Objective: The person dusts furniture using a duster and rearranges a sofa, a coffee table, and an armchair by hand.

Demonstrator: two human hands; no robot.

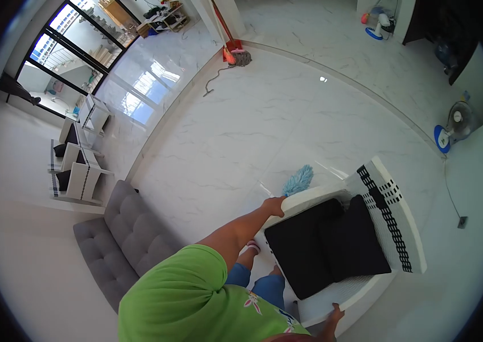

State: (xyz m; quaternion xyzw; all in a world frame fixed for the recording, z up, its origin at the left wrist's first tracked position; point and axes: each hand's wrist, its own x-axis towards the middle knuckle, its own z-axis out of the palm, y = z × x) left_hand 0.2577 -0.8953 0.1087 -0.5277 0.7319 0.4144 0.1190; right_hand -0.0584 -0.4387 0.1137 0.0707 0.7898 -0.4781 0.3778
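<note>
A white woven armchair (398,211) with black patterned bands stands in front of me, with black cushions (304,245) on its seat. On its far arm, my left hand (274,206) is closed round the front end. At the near arm, my right hand (335,313) grips the edge, partly cut off by my body. A light blue fluffy mop head (299,180) lies on the floor just beyond my left hand.
A grey tufted sofa (139,228) is at the left, with white chairs (79,171) behind it. A broom and dustpan (231,48) lean by a pillar. A standing fan (457,122) is at the right, near a wall cable. A low floor ledge (332,71) curves across the back.
</note>
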